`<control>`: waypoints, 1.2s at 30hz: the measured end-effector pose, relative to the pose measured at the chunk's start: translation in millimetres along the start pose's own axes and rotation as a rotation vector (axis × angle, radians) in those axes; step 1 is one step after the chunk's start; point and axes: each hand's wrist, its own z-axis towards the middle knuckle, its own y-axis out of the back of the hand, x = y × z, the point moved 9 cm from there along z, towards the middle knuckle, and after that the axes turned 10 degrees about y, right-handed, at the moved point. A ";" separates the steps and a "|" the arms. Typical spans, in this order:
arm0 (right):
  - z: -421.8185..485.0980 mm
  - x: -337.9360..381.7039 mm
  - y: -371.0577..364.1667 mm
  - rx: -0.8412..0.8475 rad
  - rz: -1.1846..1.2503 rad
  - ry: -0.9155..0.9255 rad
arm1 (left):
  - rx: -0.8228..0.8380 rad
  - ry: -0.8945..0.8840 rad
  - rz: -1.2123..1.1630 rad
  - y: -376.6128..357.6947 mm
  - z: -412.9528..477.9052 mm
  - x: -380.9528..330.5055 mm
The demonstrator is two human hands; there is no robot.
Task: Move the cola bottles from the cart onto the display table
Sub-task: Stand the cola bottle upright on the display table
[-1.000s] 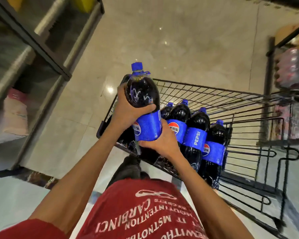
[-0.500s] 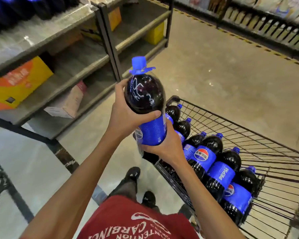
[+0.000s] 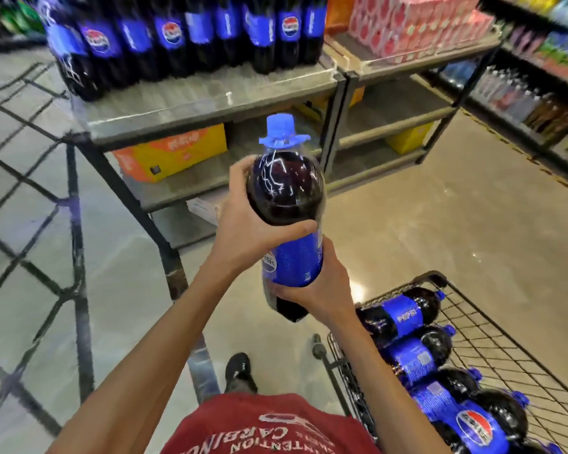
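A large dark plastic cola bottle with blue cap and label point(image 3: 286, 191) is held upright above the floor, between the black wire cart point(image 3: 435, 277) of lying cola bottles point(image 3: 413, 355) and the grey metal tabletop point(image 3: 194, 103), its shoulder gripped by the left hand point(image 3: 243, 231), its lower part clamped by the right hand point(image 3: 325, 290).
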 end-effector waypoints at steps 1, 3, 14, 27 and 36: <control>10.3 6.5 -12.7 0.009 0.006 0.011 | -0.014 -0.002 0.005 14.3 8.1 2.3; 30.0 17.6 -37.1 0.023 0.017 0.027 | -0.038 -0.005 0.014 41.4 24.6 7.6; 125.0 47.2 -130.1 0.094 0.072 0.071 | -0.123 -0.024 -0.003 140.0 101.8 27.7; 250.2 34.2 -147.5 0.117 0.123 0.104 | -0.155 -0.021 0.007 143.1 223.5 41.1; 378.5 9.3 -130.6 0.163 0.134 0.128 | -0.203 0.007 0.000 118.2 341.2 39.6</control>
